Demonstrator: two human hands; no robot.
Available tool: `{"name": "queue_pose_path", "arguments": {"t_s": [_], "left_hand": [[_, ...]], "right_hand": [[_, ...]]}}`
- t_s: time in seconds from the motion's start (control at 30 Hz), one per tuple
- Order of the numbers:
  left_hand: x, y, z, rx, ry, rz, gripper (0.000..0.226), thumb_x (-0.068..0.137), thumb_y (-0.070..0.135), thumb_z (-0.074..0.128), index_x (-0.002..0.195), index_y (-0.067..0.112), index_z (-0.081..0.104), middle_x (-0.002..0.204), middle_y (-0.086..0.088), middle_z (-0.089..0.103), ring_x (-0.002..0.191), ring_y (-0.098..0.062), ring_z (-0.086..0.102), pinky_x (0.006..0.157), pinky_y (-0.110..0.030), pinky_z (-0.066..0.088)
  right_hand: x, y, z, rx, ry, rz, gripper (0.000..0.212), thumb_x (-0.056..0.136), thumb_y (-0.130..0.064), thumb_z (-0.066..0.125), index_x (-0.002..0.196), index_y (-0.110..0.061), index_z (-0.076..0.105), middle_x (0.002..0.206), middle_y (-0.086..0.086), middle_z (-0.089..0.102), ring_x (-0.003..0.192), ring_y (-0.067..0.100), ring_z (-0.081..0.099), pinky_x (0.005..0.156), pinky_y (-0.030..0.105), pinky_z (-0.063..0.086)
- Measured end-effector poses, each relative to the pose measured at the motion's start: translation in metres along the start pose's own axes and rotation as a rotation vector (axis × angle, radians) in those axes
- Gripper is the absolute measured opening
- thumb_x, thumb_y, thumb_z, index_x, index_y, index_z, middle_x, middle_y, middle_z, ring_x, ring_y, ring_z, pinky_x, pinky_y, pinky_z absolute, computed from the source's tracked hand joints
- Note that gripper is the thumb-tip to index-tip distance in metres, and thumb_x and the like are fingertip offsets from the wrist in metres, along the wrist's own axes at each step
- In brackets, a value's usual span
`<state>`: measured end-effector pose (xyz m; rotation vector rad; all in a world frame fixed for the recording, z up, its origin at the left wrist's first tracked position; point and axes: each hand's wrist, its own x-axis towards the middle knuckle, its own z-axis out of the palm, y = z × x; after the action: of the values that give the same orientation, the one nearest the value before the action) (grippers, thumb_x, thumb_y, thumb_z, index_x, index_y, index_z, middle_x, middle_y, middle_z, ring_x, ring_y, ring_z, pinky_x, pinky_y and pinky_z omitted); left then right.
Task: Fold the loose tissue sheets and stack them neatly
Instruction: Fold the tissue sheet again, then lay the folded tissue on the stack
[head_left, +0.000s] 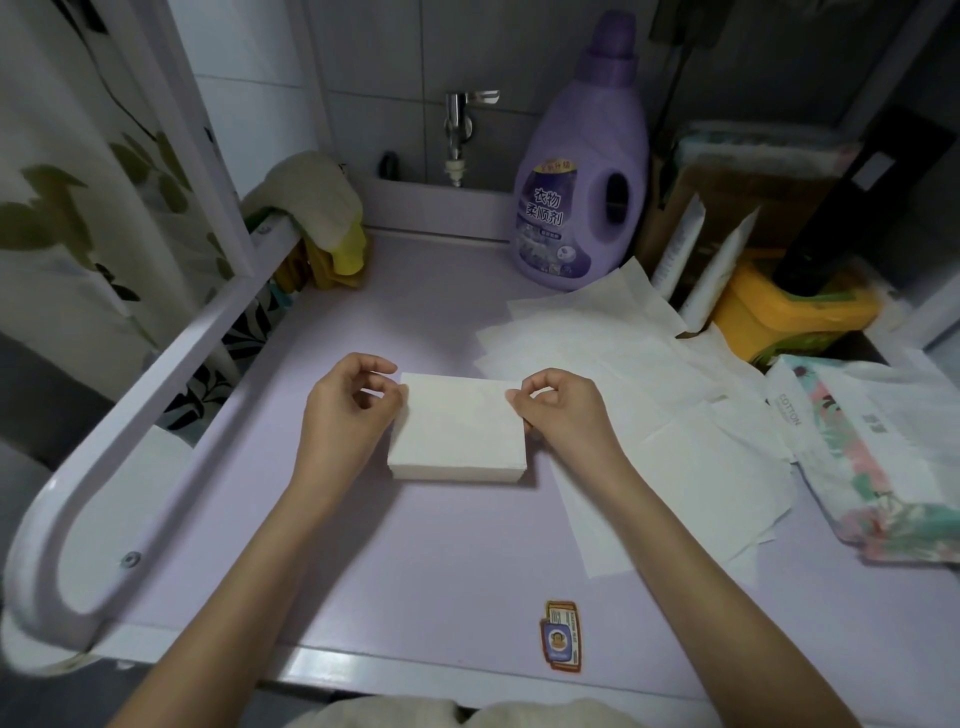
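Note:
A neat stack of folded white tissues (457, 431) lies in the middle of the lilac counter (415, 561). My left hand (349, 402) rests against the stack's left edge, thumb and fingertips pinched at its far left corner. On the other side, my right hand (558, 410) pinches the far right corner in the same way. Several loose, unfolded tissue sheets (639, 395) lie spread flat to the right of the stack, overlapping one another.
A purple softener bottle (582, 176) stands at the back beside a tap (460, 130). Cloths (311, 208) hang over the left rail. A floral tissue pack (878, 457) lies at the right; a yellow container (779, 312) sits behind it. A sticker (561, 636) marks the counter's front.

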<state>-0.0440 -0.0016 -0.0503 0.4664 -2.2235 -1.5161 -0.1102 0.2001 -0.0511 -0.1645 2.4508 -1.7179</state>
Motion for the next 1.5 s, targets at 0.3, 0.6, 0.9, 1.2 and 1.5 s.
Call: {"name": "queue_pose_path", "arguments": {"t_s": [0.3,0.6,0.9,1.2,1.5], "left_hand": [[-0.008,0.003,0.000,0.281,0.067,0.164,0.027,0.088,0.016,0.064,0.113,0.022,0.058,0.114,0.009,0.059,0.092,-0.010,0.060,0.078,-0.033,0.051],[-0.022,0.011,0.024,0.864,-0.379,0.595,0.066,0.091,0.041,0.014,0.147,0.012,0.035,0.153,-0.007,0.034,0.143,-0.022,0.028,0.113,-0.031,0.009],[-0.024,0.005,0.024,0.928,-0.494,0.374,0.092,0.074,0.062,-0.011,0.154,0.017,0.000,0.162,0.000,-0.005,0.148,-0.013,-0.010,0.117,-0.033,-0.006],[-0.038,0.020,0.041,0.658,-0.316,0.694,0.057,0.088,0.040,0.038,0.133,0.007,0.051,0.148,-0.016,0.041,0.142,-0.027,0.023,0.114,-0.035,0.004],[-0.041,0.030,0.049,0.412,-0.371,0.691,0.038,0.089,0.036,0.041,0.115,0.017,0.062,0.137,-0.003,0.052,0.138,-0.023,0.035,0.116,-0.034,0.017]], "right_hand": [[-0.001,0.002,0.000,-0.015,0.005,-0.013,0.012,0.084,-0.021,0.070,0.080,-0.022,0.058,0.059,0.001,0.063,0.058,0.020,0.054,0.066,0.031,0.043],[-0.024,-0.009,0.013,-0.617,0.020,-0.566,0.044,0.095,-0.030,0.045,0.135,-0.015,0.054,0.142,-0.001,0.051,0.134,0.014,0.039,0.112,0.028,0.029],[-0.052,0.007,-0.031,-0.854,-0.348,-0.363,0.065,0.100,-0.051,0.031,0.155,-0.029,0.006,0.161,-0.013,0.002,0.148,0.002,0.000,0.120,0.026,0.004],[-0.026,0.021,-0.112,-0.463,0.239,0.230,0.059,0.088,-0.031,0.066,0.136,-0.015,0.036,0.088,-0.002,0.061,0.086,0.018,0.058,0.069,0.029,0.039],[0.009,0.028,-0.091,-0.160,0.362,0.004,0.036,0.084,-0.007,0.067,0.116,-0.022,0.059,0.093,-0.008,0.051,0.061,0.001,0.042,0.067,0.019,0.039]]}}
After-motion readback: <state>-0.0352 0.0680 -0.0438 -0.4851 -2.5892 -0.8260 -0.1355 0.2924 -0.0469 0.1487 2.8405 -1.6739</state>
